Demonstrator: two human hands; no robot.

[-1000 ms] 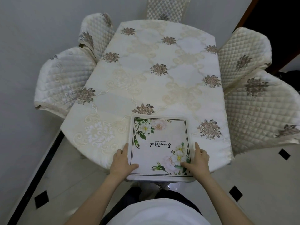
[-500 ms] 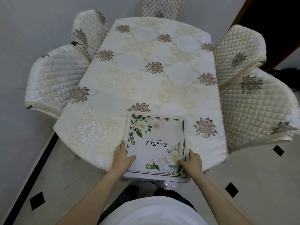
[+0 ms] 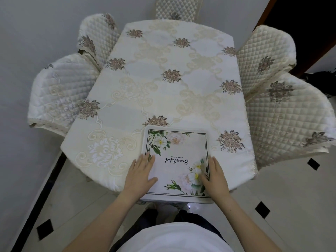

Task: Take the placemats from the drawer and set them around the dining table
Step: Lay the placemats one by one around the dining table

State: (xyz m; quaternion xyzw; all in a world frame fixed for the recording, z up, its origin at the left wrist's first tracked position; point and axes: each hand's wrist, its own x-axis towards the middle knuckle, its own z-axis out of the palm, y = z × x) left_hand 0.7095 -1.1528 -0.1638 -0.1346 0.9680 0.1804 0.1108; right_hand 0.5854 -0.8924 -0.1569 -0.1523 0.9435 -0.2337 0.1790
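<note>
The white square placemat with printed flowers (image 3: 177, 164) lies at the near edge of the cream embroidered-cloth bench (image 3: 163, 79), its near side overhanging. Left hand (image 3: 140, 176) and right hand (image 3: 214, 176) press flat, fingers straight. It may slide off, dragging the cloth.

Home dining rm. Surface (image 3: 169, 84) w/ cream embroidered floral cloth stretches ahead of the left hand (image 3: 140, 174); quilted-cover chairs (image 3: 269, 59) on both sides & far end. Glossy pale floor tiles (image 3: 291, 188) w/ black diamond insets below, plain white wall left.
</note>
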